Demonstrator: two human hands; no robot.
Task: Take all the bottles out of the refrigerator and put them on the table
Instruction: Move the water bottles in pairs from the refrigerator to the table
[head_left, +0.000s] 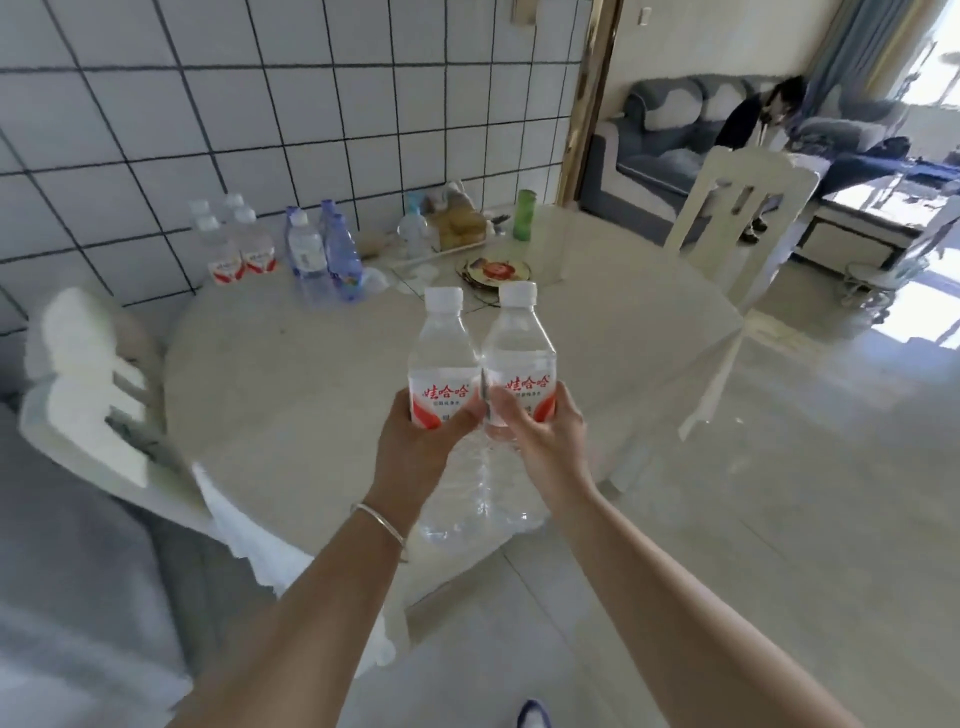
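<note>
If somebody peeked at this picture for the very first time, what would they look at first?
Right in the middle, the left hand and right hand each hold up a clear water bottle, one beside the other, over the round table. Next comes the bunch of bottles standing at the table's far edge by the tiled wall.

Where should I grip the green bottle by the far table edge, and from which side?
Grip the green bottle around its mid-body, coming from the near right. It stands upright and straight-sided, with bare table there; the food tray crowds its left.
</note>
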